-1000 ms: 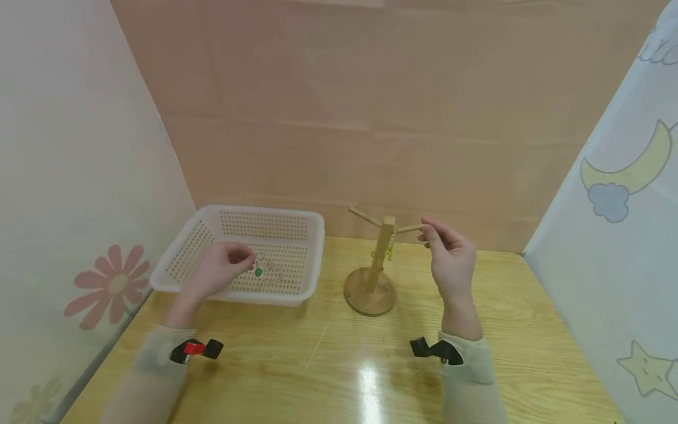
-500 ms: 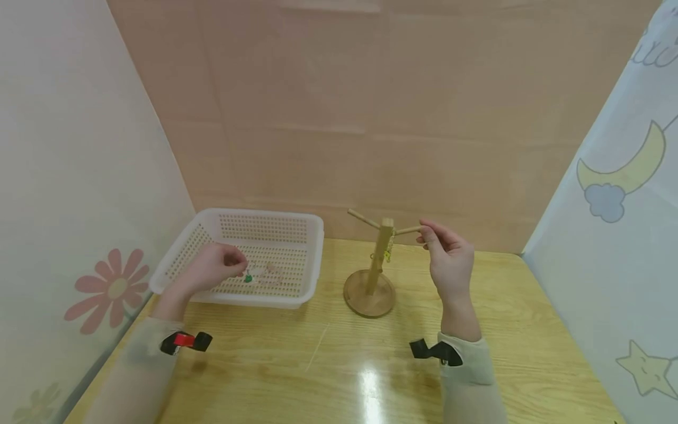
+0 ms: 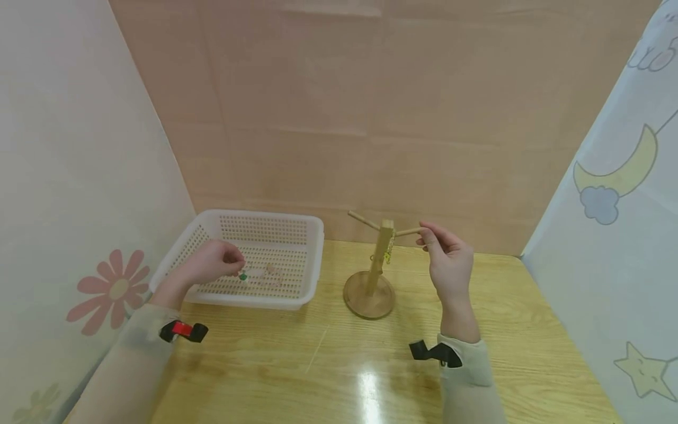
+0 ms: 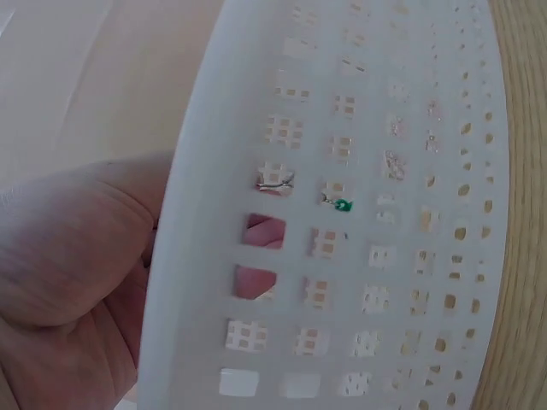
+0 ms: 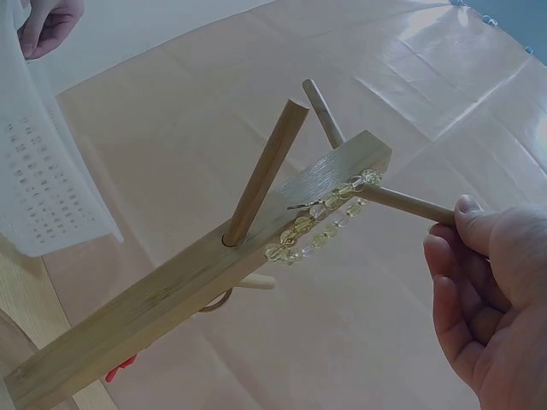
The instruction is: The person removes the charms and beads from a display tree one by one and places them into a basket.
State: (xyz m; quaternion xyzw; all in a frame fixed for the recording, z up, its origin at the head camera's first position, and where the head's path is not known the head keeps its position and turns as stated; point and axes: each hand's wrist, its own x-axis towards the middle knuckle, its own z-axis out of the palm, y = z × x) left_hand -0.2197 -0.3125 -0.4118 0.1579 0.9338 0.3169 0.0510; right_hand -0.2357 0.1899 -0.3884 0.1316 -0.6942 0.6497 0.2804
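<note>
Brace the brown wooden stand (image 3: 377,259) against tipping with the right hand (image 3: 451,256), whose thumb and fingers pinch the tip of a round wooden peg (image 5: 408,203). The left hand (image 3: 210,262), in the white perforated plastic basket (image 3: 318,253), appears to pinch the thin strand with a green charm (image 4: 343,205); lift slowly, avoiding snagging the pale pink strand (image 4: 395,165) nearby.

Soft, hazy light; white glare on tabletop (image 3: 265,377).
</note>
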